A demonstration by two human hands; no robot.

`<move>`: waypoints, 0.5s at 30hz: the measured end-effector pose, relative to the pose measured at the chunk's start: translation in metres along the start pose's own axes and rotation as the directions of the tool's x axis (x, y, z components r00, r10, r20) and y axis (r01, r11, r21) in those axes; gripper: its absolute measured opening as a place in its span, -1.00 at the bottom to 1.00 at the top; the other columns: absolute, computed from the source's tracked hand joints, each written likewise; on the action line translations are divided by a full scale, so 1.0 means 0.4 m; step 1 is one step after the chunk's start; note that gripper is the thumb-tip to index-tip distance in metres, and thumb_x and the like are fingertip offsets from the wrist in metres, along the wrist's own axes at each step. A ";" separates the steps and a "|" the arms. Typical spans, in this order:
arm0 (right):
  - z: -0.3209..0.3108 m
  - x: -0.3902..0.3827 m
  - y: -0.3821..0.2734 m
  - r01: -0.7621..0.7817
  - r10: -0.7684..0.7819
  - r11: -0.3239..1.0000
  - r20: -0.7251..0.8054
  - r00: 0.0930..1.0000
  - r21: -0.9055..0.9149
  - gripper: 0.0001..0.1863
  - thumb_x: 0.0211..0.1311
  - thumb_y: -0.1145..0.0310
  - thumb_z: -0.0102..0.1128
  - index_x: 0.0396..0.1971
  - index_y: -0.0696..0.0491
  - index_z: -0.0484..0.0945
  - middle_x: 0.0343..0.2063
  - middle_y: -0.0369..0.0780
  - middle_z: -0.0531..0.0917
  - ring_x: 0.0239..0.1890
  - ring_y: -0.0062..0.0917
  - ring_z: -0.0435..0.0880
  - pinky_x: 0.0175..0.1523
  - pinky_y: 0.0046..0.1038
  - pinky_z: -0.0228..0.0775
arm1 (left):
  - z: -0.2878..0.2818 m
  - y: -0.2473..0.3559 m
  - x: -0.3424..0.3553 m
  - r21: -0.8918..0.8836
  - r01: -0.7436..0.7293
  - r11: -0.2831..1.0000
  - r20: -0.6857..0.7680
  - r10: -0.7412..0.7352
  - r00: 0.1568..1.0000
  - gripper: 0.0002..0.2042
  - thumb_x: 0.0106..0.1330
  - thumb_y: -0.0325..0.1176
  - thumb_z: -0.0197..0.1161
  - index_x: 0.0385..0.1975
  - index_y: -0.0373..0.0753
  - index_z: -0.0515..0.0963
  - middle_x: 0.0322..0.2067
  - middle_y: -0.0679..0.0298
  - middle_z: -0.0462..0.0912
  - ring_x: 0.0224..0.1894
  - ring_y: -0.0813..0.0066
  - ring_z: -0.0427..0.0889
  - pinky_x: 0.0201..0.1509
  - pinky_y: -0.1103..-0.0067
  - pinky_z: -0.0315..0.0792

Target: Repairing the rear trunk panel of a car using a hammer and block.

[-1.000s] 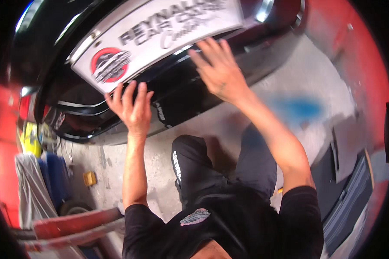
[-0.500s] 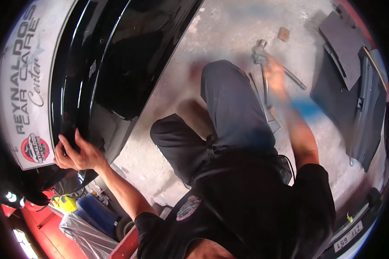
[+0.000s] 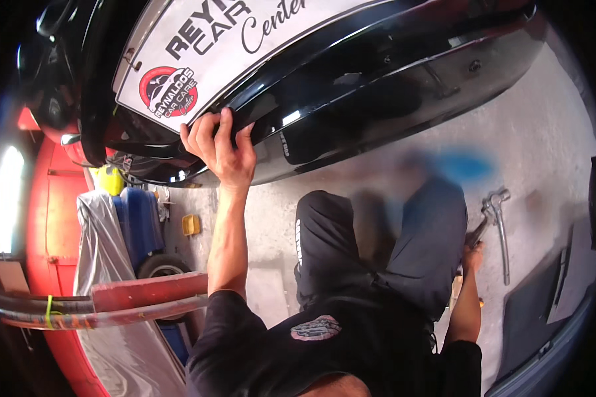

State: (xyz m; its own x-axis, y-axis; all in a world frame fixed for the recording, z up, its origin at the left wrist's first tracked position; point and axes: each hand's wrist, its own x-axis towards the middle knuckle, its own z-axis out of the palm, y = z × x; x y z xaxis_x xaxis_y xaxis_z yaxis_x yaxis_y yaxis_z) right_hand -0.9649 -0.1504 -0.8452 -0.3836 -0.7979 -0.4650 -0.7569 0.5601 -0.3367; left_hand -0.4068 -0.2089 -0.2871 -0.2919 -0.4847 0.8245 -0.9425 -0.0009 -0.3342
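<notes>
White licence plate [image 3: 213,74]: long axis rises rightward. Left hand [image 3: 224,149]: fingers slightly parted at plate's lower edge. Right hand [image 3: 471,258]: grip cannot be determined.

The top edge cuts off part of the white plate [image 3: 225,56].

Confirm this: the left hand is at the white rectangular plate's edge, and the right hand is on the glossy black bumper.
No: in the head view, the right hand is beside the dark-trousered right leg, off the glossy black bumper. The left hand is at the edge of the white rectangular plate.
</notes>
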 end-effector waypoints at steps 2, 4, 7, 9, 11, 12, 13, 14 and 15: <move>0.016 0.059 0.059 0.086 -0.084 0.991 -0.024 0.996 0.097 -0.49 0.24 0.18 0.26 0.16 -0.03 0.41 -0.12 0.13 0.72 -0.02 0.07 0.71 0.02 -0.01 0.52 | -0.004 0.021 -0.001 0.022 0.022 1.000 0.005 -0.022 1.000 -0.54 0.09 -0.43 0.57 0.05 -0.25 0.69 -0.06 0.20 0.57 0.11 0.19 0.51 0.46 0.03 0.14; -0.027 0.145 0.222 0.210 -0.180 0.967 -0.197 0.964 0.146 -0.62 0.28 0.26 0.20 0.06 0.04 0.46 -0.35 0.01 0.73 -0.35 -0.09 0.75 -0.29 -0.10 0.55 | -0.001 0.022 -0.008 0.009 0.076 0.997 -0.071 -0.075 0.995 -0.54 0.09 -0.45 0.56 0.05 -0.27 0.69 -0.05 0.19 0.56 0.11 0.17 0.51 0.45 0.05 0.16; -0.106 0.043 -0.008 -0.195 0.021 0.697 0.252 0.968 0.690 -0.75 0.33 0.31 0.13 -0.04 0.04 0.49 -0.65 -0.28 0.49 -0.74 -0.54 0.43 -0.67 -0.41 0.20 | -0.069 -0.018 0.032 0.000 0.031 1.000 -0.128 -0.031 0.991 -0.55 0.12 -0.41 0.53 0.06 -0.28 0.69 -0.03 0.17 0.57 0.10 0.18 0.52 0.46 -0.03 0.13; -0.177 -0.001 -0.020 -0.186 0.038 0.677 0.218 0.975 0.712 -0.74 0.33 0.32 0.13 -0.03 0.05 0.50 -0.72 -0.35 0.41 -0.82 -0.62 0.32 -0.74 -0.46 0.09 | -0.068 -0.023 0.030 -0.060 0.035 0.998 -0.157 -0.044 0.987 -0.55 0.10 -0.42 0.54 0.05 -0.29 0.70 -0.04 0.17 0.57 0.09 0.18 0.52 0.45 -0.03 0.15; -0.228 -0.079 -0.057 -0.160 0.044 0.678 0.178 0.983 0.718 -0.72 0.35 0.26 0.13 -0.03 0.06 0.51 -0.71 -0.35 0.42 -0.81 -0.62 0.33 -0.73 -0.48 0.11 | -0.077 -0.018 0.031 -0.072 0.068 0.995 -0.101 -0.075 0.992 -0.48 0.02 -0.62 0.51 0.08 -0.33 0.67 -0.05 0.14 0.55 0.07 0.14 0.52 0.31 0.26 0.34; -0.268 -0.120 -0.093 -0.123 0.037 0.676 0.133 0.990 0.727 -0.70 0.37 0.20 0.13 -0.03 0.06 0.53 -0.69 -0.36 0.42 -0.80 -0.63 0.34 -0.73 -0.49 0.13 | -0.074 -0.015 0.028 -0.040 0.057 0.998 -0.090 -0.061 0.994 -0.49 0.02 -0.60 0.51 0.08 -0.31 0.68 -0.05 0.14 0.56 0.07 0.13 0.52 0.33 0.21 0.32; -0.295 -0.144 -0.106 -0.141 0.065 0.649 0.131 0.989 0.747 -0.57 0.31 0.29 0.21 0.14 0.10 0.50 -0.72 -0.38 0.41 -0.80 -0.65 0.32 -0.72 -0.48 0.10 | -0.060 -0.014 0.022 -0.042 0.048 0.998 -0.092 -0.051 0.994 -0.49 0.02 -0.58 0.51 0.07 -0.31 0.69 -0.05 0.13 0.56 0.07 0.12 0.53 0.35 0.17 0.31; -0.310 -0.160 -0.105 -0.107 0.083 0.640 0.070 0.994 0.760 -0.53 0.31 0.27 0.23 0.18 0.08 0.49 -0.73 -0.38 0.40 -0.80 -0.66 0.30 -0.71 -0.49 0.09 | -0.038 -0.005 0.015 -0.056 0.041 0.998 -0.093 -0.046 0.995 -0.50 0.02 -0.56 0.52 0.07 -0.30 0.69 -0.05 0.13 0.57 0.07 0.11 0.53 0.36 0.14 0.29; -0.311 -0.170 -0.086 -0.080 0.113 0.634 0.010 0.994 0.769 -0.49 0.31 0.26 0.25 0.23 0.07 0.48 -0.73 -0.38 0.40 -0.79 -0.67 0.29 -0.70 -0.50 0.08 | -0.023 0.004 0.011 -0.080 0.028 0.996 -0.098 -0.036 0.995 -0.52 0.05 -0.53 0.51 0.06 -0.28 0.70 -0.05 0.11 0.57 0.06 0.09 0.53 0.39 0.09 0.26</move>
State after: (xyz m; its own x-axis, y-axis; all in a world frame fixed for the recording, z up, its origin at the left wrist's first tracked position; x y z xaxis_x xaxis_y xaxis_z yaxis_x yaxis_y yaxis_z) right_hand -0.9784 -0.1431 -0.7002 -0.4615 -0.7270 -0.5083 -0.0427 0.5905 -0.8059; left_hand -0.4110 -0.2031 -0.2797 -0.2728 -0.3960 0.8768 -0.9602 0.0560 -0.2735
